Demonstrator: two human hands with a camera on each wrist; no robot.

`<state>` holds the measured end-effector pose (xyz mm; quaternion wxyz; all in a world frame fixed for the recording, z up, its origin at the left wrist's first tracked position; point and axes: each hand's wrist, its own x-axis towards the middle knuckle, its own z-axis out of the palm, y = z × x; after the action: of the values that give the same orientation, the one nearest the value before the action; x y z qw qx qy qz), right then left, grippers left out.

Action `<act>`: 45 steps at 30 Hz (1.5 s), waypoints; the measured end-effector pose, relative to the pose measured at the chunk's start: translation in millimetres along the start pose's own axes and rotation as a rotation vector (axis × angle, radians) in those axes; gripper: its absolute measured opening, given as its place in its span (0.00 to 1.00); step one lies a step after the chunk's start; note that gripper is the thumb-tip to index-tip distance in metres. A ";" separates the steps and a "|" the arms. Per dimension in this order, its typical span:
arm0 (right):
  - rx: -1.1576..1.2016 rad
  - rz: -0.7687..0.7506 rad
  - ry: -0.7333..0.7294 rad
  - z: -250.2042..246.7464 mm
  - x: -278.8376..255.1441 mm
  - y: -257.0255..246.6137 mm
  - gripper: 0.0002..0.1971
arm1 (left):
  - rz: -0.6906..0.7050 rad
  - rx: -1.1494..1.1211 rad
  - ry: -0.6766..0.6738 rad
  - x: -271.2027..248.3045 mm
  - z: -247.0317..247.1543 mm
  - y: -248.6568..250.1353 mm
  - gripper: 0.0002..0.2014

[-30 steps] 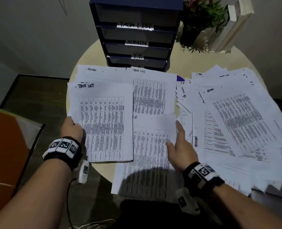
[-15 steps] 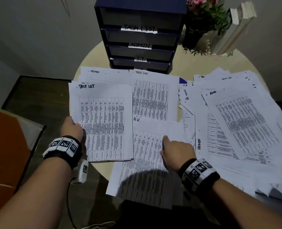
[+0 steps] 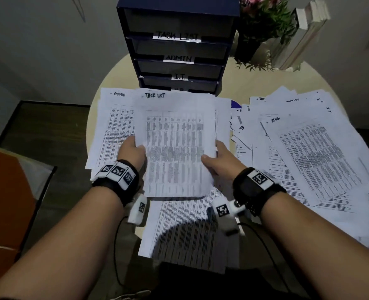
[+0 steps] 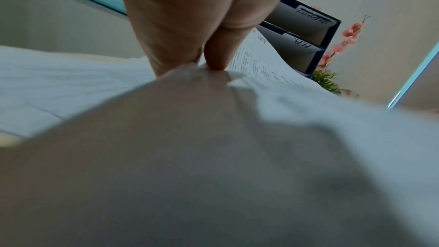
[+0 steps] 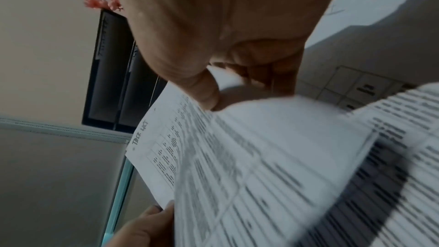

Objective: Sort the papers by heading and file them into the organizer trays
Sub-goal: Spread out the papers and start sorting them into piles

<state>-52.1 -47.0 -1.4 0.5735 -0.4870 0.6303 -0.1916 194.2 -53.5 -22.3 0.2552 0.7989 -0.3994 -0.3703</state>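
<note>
A sheet headed TASK LIST is lifted over the middle of the round table. My left hand pinches its left edge and my right hand pinches its right edge, thumbs on top. Straight ahead stands the dark blue organizer, with trays labelled TASK LIST, ADMIN and I.T.. An ADMIN sheet lies at the left under the held one.
A wide loose pile of printed sheets covers the right half of the table. Another sheet hangs over the near edge. A flower pot and white books stand behind at the right. An orange object is on the floor at left.
My left hand has carried the TASK LIST sheet from the left side to the middle, toward the organizer. My right hand left the H.R. sheet and took the TASK LIST sheet's right edge.
</note>
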 end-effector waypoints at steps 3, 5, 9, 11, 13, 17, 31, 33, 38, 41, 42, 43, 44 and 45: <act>-0.065 -0.007 0.237 -13.2 19.5 7.2 0.30 | -0.059 -0.138 -0.086 -3.6 15.9 9.6 0.19; -0.119 -0.003 0.346 -24.5 29.0 8.9 0.30 | -0.049 -0.031 -0.203 -12.8 24.3 12.9 0.29; -0.082 -0.050 0.390 -30.4 43.3 13.2 0.33 | 0.068 0.035 -0.202 -24.9 41.0 7.0 0.35; -0.125 -0.093 0.366 -31.2 46.0 18.1 0.33 | 0.118 0.065 -0.142 -25.0 47.8 5.1 0.32; -0.298 -0.127 0.346 -31.6 45.2 23.5 0.25 | 0.129 0.093 -0.106 -25.7 53.4 4.5 0.27; -0.556 -0.164 0.277 -25.5 44.0 35.5 0.20 | 0.166 0.213 -0.093 -23.8 65.4 4.2 0.23; -0.805 -0.082 0.257 -78.2 -3.3 26.9 0.21 | 0.237 0.372 -0.040 -57.3 87.6 42.1 0.30; -0.788 -0.004 0.260 -109.6 -16.0 40.3 0.19 | 0.282 0.295 -0.108 -66.7 101.6 61.0 0.28; -0.877 0.137 0.325 -195.9 -42.5 84.8 0.18 | 0.194 0.002 -0.341 -100.4 152.0 102.4 0.22; -0.931 0.152 0.299 -235.2 -50.2 112.7 0.25 | 0.123 -0.046 -0.419 -116.6 187.5 118.1 0.16; -0.940 0.147 0.264 -243.3 -51.7 121.6 0.28 | 0.102 -0.070 -0.452 -121.0 199.2 123.3 0.13; -0.948 0.134 0.224 -249.0 -52.3 129.8 0.30 | 0.079 -0.066 -0.481 -124.2 212.1 127.2 0.08; -0.953 0.123 0.178 -251.9 -53.4 136.9 0.30 | 0.073 -0.047 -0.491 -126.6 224.0 131.1 0.04; -0.954 0.109 0.133 -253.0 -55.3 142.8 0.30 | 0.067 -0.024 -0.501 -128.1 235.3 135.1 0.01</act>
<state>-345.8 -16.6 -18.0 0.2538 -0.6485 0.7078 0.1183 -105.7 -48.3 -17.7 0.1700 0.6656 -0.4718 -0.5527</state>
